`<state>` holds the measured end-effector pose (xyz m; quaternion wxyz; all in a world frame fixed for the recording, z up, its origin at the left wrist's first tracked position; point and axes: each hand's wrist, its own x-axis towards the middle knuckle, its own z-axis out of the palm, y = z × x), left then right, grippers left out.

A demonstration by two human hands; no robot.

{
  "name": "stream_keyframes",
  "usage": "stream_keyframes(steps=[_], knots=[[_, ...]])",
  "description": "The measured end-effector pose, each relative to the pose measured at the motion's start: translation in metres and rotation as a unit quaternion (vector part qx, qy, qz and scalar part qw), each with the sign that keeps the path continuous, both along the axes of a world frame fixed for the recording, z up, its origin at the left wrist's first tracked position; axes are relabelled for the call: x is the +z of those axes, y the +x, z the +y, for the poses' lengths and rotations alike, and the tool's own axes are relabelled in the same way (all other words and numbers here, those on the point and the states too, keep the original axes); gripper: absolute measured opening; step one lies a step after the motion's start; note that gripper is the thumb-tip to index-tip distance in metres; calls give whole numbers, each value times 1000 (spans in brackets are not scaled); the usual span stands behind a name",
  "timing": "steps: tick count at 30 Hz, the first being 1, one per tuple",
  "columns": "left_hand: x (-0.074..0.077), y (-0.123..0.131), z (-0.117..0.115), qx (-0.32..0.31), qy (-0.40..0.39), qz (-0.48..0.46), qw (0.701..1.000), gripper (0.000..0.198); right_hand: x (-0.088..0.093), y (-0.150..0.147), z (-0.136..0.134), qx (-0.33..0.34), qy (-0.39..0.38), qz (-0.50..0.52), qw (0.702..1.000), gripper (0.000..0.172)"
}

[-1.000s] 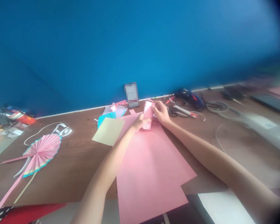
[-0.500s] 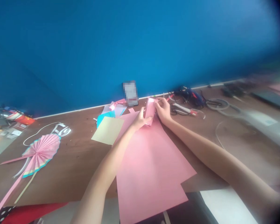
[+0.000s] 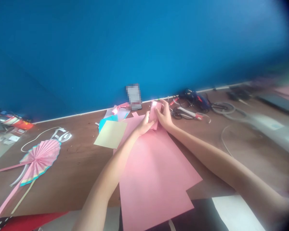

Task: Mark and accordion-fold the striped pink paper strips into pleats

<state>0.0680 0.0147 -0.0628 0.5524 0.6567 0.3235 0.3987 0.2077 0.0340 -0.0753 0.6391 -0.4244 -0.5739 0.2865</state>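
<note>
A small folded strip of pink paper (image 3: 156, 113) is held upright between my two hands over the far end of a large pink paper sheet (image 3: 156, 173). My left hand (image 3: 144, 124) grips its lower left side, thumb across the front. On the right edge, my right hand (image 3: 165, 115) is closed with the thumb pressed on the front face; its other fingers are partly hidden behind. The big sheet lies flat beneath both forearms and hangs over the table's near edge.
Left of the sheet lie a pale yellow paper (image 3: 110, 134) and a blue paper (image 3: 108, 122). A pleated pink paper fan (image 3: 39, 162) rests at the far left. Cables and a white-handled tool (image 3: 189, 113) lie on the right. A blurred upright device (image 3: 134, 97) leans against the blue wall.
My right hand has shifted from the strip's upper right edge to lower down, its thumb now on the front face. My left hand keeps its hold.
</note>
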Motion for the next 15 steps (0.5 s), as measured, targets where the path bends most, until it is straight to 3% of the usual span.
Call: stream_keyframes(steps=[8, 13, 15], knots=[[1, 2, -1, 4, 15, 4, 1000, 55, 4, 3, 0, 1, -5, 35, 999, 59], [5, 0, -4, 0, -13, 37, 999, 51, 12, 7, 4, 5, -26, 34, 999, 34], [6, -2, -5, -2, -17, 44, 999, 50, 17, 9, 4, 21, -45, 46, 998, 32]])
